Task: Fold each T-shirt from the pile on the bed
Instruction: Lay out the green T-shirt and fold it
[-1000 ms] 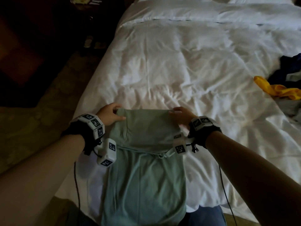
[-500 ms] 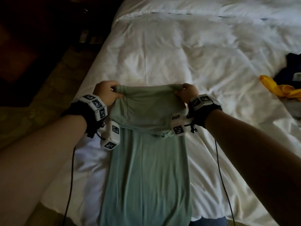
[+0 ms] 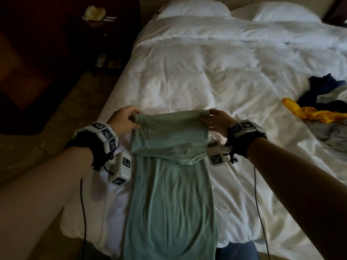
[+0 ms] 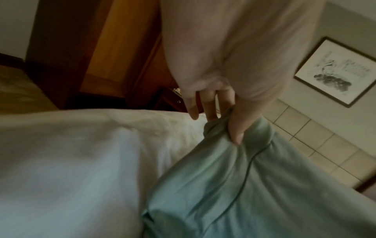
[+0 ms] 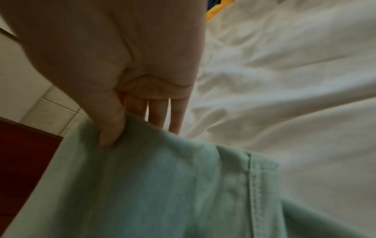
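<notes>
On the white bed a green T-shirt lies lengthwise, its long axis running toward the person, far end lifted and doubled back. Left hand and right hand each pinch one corner, equally near; the fold goes toward the body.

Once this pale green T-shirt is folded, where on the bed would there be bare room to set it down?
Bare white duvet runs from beyond the pale green T-shirt up to the white pillows. The right edge is crowded by the pile of dark blue, yellow and grey clothes.
</notes>
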`<control>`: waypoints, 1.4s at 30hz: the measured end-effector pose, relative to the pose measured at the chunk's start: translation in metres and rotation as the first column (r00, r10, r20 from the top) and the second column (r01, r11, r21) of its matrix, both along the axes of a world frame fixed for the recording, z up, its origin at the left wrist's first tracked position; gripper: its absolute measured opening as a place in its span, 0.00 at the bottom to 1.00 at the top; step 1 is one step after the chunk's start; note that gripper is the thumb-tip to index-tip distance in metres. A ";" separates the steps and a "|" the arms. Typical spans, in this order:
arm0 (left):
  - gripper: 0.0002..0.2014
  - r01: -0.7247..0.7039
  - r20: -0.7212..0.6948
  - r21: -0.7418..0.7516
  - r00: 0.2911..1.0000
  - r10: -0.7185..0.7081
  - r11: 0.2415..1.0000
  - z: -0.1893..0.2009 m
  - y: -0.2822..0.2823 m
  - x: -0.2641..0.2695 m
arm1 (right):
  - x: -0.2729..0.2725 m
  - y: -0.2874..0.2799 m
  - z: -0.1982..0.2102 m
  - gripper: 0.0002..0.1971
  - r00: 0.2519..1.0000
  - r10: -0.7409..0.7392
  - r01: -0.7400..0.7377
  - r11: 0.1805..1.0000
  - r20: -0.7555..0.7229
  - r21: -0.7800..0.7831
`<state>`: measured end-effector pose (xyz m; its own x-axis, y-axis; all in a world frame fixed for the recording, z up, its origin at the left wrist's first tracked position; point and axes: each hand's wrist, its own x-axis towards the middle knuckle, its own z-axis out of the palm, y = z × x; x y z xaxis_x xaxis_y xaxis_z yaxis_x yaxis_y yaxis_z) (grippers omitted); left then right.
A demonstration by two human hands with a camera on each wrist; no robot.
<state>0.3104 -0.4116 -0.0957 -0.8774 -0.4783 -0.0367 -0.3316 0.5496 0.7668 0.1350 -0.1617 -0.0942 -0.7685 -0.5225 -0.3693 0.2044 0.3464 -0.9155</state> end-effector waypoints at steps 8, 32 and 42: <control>0.19 0.212 0.107 -0.066 0.973 -0.204 0.975 0.014 0.038 0.052 | 0.041 0.059 0.002 0.11 0.991 0.127 -0.118 0.976 -0.042 0.183; 0.47 0.489 0.511 -0.294 0.806 -0.297 0.821 -0.041 0.091 0.069 | 0.126 0.034 -0.051 0.35 0.575 0.721 -0.302 0.627 -0.387 0.718; 0.74 0.531 0.681 -0.195 0.679 -0.276 0.825 -0.068 0.064 0.069 | 0.090 0.059 -0.081 0.45 0.651 0.744 -0.359 0.475 -0.149 0.804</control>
